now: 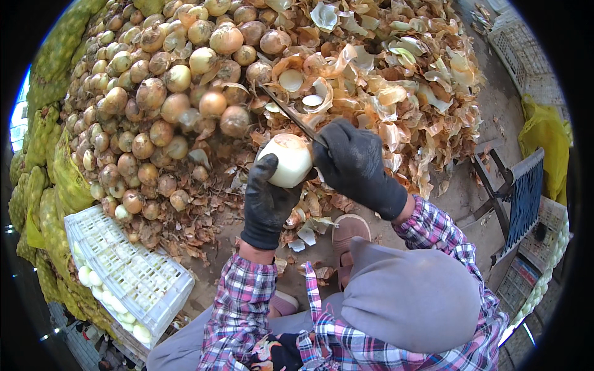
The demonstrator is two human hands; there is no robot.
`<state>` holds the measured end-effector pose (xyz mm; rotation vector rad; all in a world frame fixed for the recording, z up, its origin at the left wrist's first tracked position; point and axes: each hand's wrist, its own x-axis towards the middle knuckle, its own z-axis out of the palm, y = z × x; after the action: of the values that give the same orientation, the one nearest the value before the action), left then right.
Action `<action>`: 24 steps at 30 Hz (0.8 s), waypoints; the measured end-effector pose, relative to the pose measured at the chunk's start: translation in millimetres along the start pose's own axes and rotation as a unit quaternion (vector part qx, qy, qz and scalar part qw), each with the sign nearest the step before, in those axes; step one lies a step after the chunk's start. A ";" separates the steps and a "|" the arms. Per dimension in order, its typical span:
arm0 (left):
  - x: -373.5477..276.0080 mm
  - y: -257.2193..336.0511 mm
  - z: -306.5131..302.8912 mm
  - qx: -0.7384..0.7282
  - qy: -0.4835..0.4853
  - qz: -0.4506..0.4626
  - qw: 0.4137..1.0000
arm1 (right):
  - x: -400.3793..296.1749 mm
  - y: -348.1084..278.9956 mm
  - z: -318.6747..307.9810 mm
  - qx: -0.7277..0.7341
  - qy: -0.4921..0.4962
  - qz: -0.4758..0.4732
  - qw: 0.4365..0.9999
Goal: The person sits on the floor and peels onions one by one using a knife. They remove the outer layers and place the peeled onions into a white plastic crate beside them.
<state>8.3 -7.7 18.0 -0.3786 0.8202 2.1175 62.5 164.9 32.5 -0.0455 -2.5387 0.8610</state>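
In my gloved left hand (269, 201) rests a mostly peeled onion (288, 164), white around its side with a brownish patch on top. The thumb presses against its near side. My gloved right hand (355, 164) grips a knife (292, 113), whose narrow blade points up and to the left over the heap. The knuckles of that hand are close beside the onion; whether they touch it I cannot tell. Beyond the blade lie cut onion ends (291, 80) among loose papery skins (394, 97). Unpeeled onions (151, 95) are piled to the left.
A white plastic crate (132, 255) with peeled onions (106, 297) stands at lower left. Yellow mesh sacks (44, 204) line the left side. At right are a folding stool (524, 199), a yellow bag (545, 148) and more crates (519, 55). Skins litter the floor near my shoe (350, 232).
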 end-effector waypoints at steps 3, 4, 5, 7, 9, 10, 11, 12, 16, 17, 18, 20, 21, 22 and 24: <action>2.1 3.2 -4.2 -0.015 -0.027 -0.026 0.999 | -11.3 31.1 14.8 -0.178 -0.094 0.090 0.975; 1.8 4.3 -4.2 -0.024 -0.021 -0.022 0.999 | -14.0 37.4 12.0 -0.156 -0.068 0.067 0.983; 1.8 5.5 -4.2 -0.033 -0.014 -0.018 0.999 | -18.9 38.9 7.8 -0.111 -0.059 0.060 0.990; 2.9 13.3 -3.1 -0.028 -0.016 -0.016 0.999 | -20.6 20.5 -11.4 -0.019 -0.041 0.047 0.998; 2.4 20.6 -1.8 -0.021 0.019 0.001 1.000 | -30.0 5.0 -15.4 -0.023 -0.102 0.010 0.994; 3.8 20.3 0.5 -0.035 0.021 0.015 0.999 | -32.0 -2.7 -21.7 -0.058 -0.136 -0.002 0.989; 5.9 22.7 0.4 -0.032 0.017 0.014 0.999 | -33.6 -5.3 -23.7 -0.085 -0.154 -0.011 0.984; 8.1 24.8 -1.1 -0.029 0.015 0.011 0.999 | -36.5 -7.3 -25.3 -0.110 -0.172 -0.020 0.979; 6.5 26.4 -1.2 -0.034 0.029 0.016 0.999 | -42.9 -8.4 -25.2 -0.168 -0.190 -0.041 0.967; 6.0 27.0 -2.0 -0.038 0.035 0.015 0.999 | -42.9 -8.8 -25.2 -0.176 -0.191 -0.043 0.965; 6.3 25.9 -3.2 -0.039 0.038 0.018 0.998 | -43.6 -8.7 -25.1 -0.184 -0.192 -0.045 0.963; 7.2 23.7 -5.3 -0.040 0.044 0.023 0.998 | -44.0 -9.0 -21.2 -0.196 -0.189 -0.040 0.961; 7.4 21.7 -2.9 -0.029 0.049 0.026 0.998 | -44.1 -9.2 -20.5 -0.206 -0.187 -0.034 0.960; 6.5 19.5 0.6 -0.018 0.054 0.029 0.998 | -42.9 -9.9 -18.4 -0.217 -0.187 -0.023 0.958; 5.3 16.9 2.8 -0.001 0.051 0.023 0.998 | -43.2 -10.3 -13.9 -0.170 -0.186 0.014 0.968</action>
<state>-8.2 -10.5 24.5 -0.4763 0.8924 2.1567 108.3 157.1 30.6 -0.0307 -3.0208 0.4649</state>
